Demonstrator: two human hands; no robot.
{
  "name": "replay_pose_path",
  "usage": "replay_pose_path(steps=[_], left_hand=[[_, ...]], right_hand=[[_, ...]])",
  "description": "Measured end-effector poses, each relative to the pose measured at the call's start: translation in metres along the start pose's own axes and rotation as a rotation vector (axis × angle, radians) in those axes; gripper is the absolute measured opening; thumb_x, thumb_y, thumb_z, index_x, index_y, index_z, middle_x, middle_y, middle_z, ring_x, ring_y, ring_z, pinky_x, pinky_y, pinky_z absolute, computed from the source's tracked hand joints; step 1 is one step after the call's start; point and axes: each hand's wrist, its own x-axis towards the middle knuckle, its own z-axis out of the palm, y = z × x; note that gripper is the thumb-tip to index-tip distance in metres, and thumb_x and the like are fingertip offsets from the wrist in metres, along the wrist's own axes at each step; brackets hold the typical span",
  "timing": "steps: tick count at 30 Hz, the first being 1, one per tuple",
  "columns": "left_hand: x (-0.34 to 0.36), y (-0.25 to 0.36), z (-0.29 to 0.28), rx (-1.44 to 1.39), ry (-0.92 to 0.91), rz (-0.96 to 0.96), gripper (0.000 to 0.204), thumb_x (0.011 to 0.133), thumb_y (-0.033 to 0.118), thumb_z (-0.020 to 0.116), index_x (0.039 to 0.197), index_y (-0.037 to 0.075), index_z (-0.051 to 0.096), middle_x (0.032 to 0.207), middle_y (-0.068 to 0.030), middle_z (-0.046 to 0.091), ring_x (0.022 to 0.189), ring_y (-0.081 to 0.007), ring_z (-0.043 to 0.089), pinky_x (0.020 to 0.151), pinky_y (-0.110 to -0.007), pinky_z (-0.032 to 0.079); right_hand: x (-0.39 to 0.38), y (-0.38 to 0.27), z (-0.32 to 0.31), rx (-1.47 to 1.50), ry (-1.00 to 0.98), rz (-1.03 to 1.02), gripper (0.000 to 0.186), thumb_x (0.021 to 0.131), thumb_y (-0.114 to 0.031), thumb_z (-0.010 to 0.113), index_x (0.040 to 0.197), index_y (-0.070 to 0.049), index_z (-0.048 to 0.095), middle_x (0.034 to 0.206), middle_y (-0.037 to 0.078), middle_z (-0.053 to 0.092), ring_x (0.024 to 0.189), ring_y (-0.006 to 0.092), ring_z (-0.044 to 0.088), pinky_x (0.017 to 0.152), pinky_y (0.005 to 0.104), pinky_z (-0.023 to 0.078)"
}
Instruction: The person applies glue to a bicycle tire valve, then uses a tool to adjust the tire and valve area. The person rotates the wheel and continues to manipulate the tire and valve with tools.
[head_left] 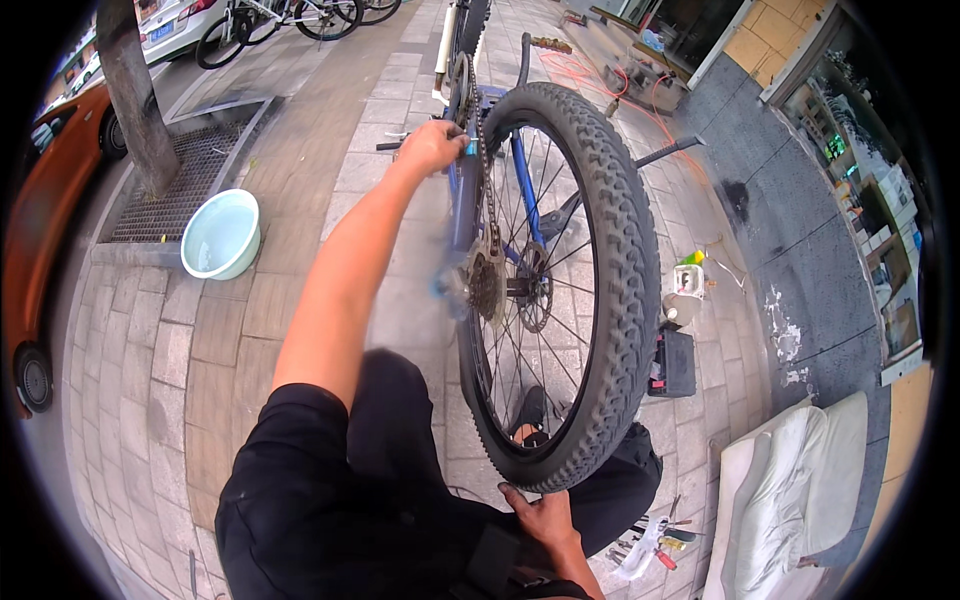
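Observation:
A bicycle stands before me, its rear wheel toward me with a knobbly black tyre [640,270]. My left hand [430,148] is stretched out to the chain [487,190], its fingers closed around something I cannot make out; a small teal patch [471,147] shows at the fingertips. Low at the near end of the wheel, my right hand [548,517] grips the tyre, thumb on one side, other fingers partly hidden. Between the chain and the wheel hub sits the sprocket cluster [486,287], with a motion-blurred part beside it. A brake disc [536,290] shows behind the spokes.
Left of me stands a pale green basin [222,235] near a tree trunk [138,110]. On the right are a black box [674,364], a white container [684,295] and a pale cushion [790,500]. Several tools [650,545] lie near my right leg. An orange hose [640,90] crosses the paving.

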Motion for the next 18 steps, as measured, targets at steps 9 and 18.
replay_pose_path(steps=[9, 18], left_hand=[[0.032, -0.024, 0.005, -0.052, 0.073, 0.167, 0.025, 0.091, 0.028, 0.078, 0.105, 0.007, 0.077, 0.081, -0.0099, 0.075, 0.068, -0.0197, 0.069, 0.064, -0.038, 0.056], [0.036, -0.011, -0.001, -0.005, 0.104, 0.176, 0.031, 0.082, 0.030, 0.085, 0.093, 0.002, 0.080, 0.082, -0.0156, 0.076, 0.075, -0.0226, 0.072, 0.073, -0.040, 0.056]], right_hand=[[0.005, -0.047, -0.047, 0.051, 0.328, -0.237, 0.067, 0.073, -0.024, 0.094, 0.126, 0.003, 0.062, 0.115, 0.020, 0.068, 0.102, 0.0365, 0.067, 0.090, 0.0433, 0.054], [0.011, -0.047, -0.049, 0.044, 0.260, -0.268, 0.061, 0.072, -0.019, 0.094, 0.121, 0.002, 0.066, 0.109, 0.018, 0.069, 0.096, 0.0334, 0.068, 0.086, 0.0408, 0.055]])
